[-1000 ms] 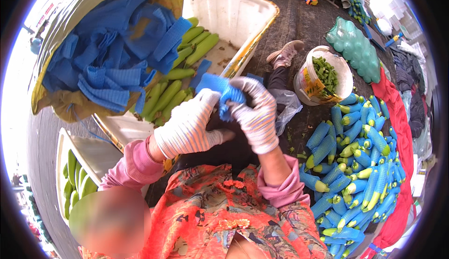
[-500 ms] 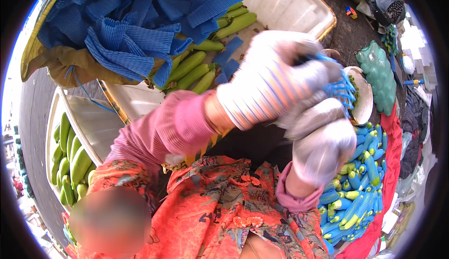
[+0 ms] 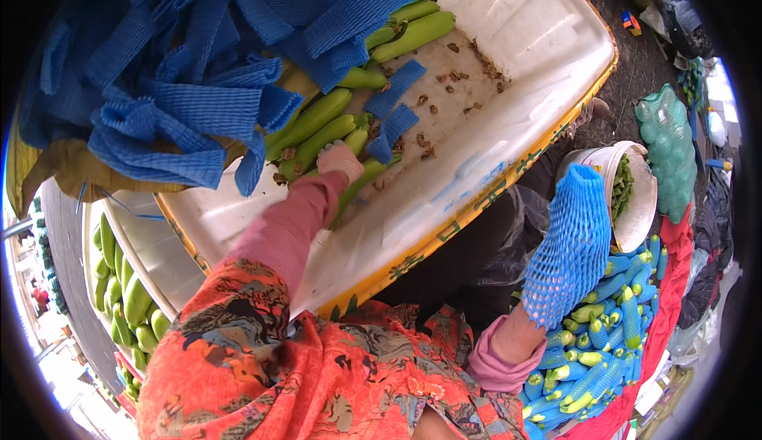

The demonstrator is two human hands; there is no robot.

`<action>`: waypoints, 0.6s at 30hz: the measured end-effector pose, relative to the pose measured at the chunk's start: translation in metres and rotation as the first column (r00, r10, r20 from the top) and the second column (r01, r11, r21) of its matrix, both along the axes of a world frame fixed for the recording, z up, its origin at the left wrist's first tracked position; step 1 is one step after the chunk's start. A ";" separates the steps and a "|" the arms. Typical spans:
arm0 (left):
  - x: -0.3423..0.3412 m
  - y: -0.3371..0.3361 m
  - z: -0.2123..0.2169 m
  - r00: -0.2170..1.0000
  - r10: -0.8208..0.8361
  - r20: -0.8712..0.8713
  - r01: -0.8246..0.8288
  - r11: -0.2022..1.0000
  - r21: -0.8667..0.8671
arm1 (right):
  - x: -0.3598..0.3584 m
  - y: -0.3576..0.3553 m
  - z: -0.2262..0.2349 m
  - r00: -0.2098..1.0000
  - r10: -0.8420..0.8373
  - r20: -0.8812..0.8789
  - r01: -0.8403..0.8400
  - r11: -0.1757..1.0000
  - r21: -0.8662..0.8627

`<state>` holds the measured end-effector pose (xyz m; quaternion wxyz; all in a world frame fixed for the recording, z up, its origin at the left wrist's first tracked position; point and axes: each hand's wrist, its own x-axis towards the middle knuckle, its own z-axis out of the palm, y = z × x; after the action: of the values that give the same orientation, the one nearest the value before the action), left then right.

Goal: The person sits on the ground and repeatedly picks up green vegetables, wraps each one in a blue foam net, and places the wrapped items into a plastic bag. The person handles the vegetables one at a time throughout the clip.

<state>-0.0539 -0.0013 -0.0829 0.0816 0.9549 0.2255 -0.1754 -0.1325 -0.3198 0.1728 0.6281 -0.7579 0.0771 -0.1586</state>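
Stretching forward, the left hand (image 3: 339, 162) touched a pale green zucchini (image 3: 369, 174) in the white crate (image 3: 492, 178); its finger closure could not be told. Well to its right, the right hand (image 3: 562, 261) was raised inside a blue foam-net sleeve (image 3: 583, 202), which hid how far its fingers spread. Beyond that sleeve, a bucket (image 3: 646, 229) held chopped greens (image 3: 621, 186); below it lay netted zucchini (image 3: 611, 353). Beside the left hand, a sack (image 3: 59, 171) of blue net pieces (image 3: 202, 110) overhung the crate, covering part of it.
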 end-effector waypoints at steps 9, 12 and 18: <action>-0.006 0.033 0.014 0.910 -0.240 -0.337 0.085 0.905 -0.417 | -0.046 -0.017 0.000 0.998 -0.002 -0.068 0.001 1.000 -0.014; -0.005 0.025 0.036 0.928 -0.341 -0.147 0.216 0.818 -0.533 | -0.051 -0.014 0.009 0.998 0.018 -0.056 -0.020 0.999 -0.025; 0.050 -0.004 0.212 0.999 -0.042 -0.022 -0.017 0.114 -0.993 | -0.056 0.010 0.038 0.991 0.132 0.037 -0.134 0.990 0.033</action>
<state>-0.0035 -0.0049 0.1295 0.6899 0.6560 0.0451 -0.3028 -0.1889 -0.3102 0.2110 0.6520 -0.7471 0.0182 -0.1282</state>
